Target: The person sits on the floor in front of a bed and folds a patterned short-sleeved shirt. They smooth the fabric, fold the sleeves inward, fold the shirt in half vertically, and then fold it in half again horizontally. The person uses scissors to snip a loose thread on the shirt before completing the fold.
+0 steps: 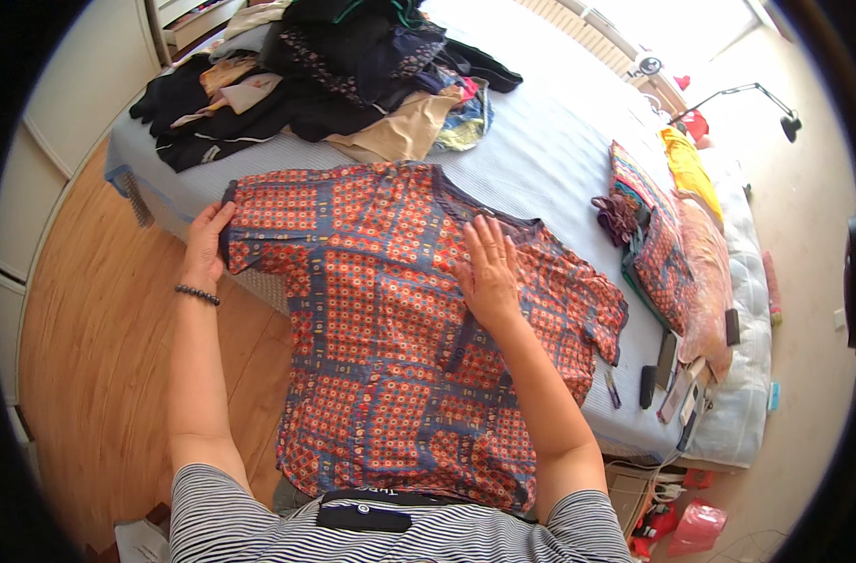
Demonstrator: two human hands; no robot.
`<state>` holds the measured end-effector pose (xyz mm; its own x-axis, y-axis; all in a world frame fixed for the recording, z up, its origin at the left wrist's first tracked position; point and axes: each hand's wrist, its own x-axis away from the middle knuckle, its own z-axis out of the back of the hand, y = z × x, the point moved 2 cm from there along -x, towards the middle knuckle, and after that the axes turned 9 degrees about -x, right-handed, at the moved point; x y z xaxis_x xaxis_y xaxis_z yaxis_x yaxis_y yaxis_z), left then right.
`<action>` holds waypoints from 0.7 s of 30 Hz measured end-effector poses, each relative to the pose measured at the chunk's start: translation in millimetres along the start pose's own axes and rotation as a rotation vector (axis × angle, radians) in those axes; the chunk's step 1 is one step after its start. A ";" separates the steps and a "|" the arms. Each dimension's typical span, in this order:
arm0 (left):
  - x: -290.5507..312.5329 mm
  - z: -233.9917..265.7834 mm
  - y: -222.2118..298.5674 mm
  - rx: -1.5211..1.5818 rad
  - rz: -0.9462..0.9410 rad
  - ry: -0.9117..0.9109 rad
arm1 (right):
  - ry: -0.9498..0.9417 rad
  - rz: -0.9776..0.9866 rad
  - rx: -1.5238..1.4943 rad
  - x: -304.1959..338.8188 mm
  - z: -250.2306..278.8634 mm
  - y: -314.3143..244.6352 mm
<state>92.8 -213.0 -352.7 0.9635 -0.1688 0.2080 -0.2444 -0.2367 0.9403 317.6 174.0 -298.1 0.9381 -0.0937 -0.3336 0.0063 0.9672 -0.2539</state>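
A short-sleeved shirt (pixel 381 310) with a red and blue patterned print lies spread over the near edge of the bed, its hem hanging toward my body. My left hand (pixel 206 242) grips the cuff of its left-side sleeve, thumb on top and the other fingers mostly hidden beneath. Flat on the shirt just below the dark-edged neckline rests my right hand (pixel 489 270), fingers stretched out and nothing held. The other sleeve (pixel 611 314) lies on the bed to the right.
A heap of dark and beige clothes (pixel 343 75) covers the bed's far left. Folded patterned clothes (pixel 658 249) and a yellow cloth (pixel 691 174) lie along the right. Small dark objects (pixel 649 385) and a pen (pixel 613 389) sit near the right corner. Wooden floor (pixel 118 319) shows at left.
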 end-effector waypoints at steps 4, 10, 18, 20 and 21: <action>10.9 1.7 8.2 0.016 -0.027 -0.137 | -0.157 -0.044 -0.009 3.5 -22.3 -3.9; 19.0 2.1 11.4 0.041 -0.108 -0.157 | -0.164 -0.041 -0.016 5.1 -22.0 -4.4; 56.6 -42.6 30.2 0.144 -0.066 -0.263 | 0.177 0.056 -0.402 -14.8 -10.5 -63.6; 61.8 -62.7 15.2 0.163 -0.005 -0.295 | 0.080 -0.057 -0.786 -27.8 -23.8 -96.4; 72.2 -83.5 16.4 0.148 -0.003 -0.275 | 0.050 -0.186 -1.026 -35.7 -20.2 -123.8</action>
<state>167.5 -149.2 -299.9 0.9035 -0.4155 0.1054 -0.2743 -0.3713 0.8871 276.4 52.8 -273.0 0.9368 -0.2529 -0.2418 -0.1705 0.2737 -0.9466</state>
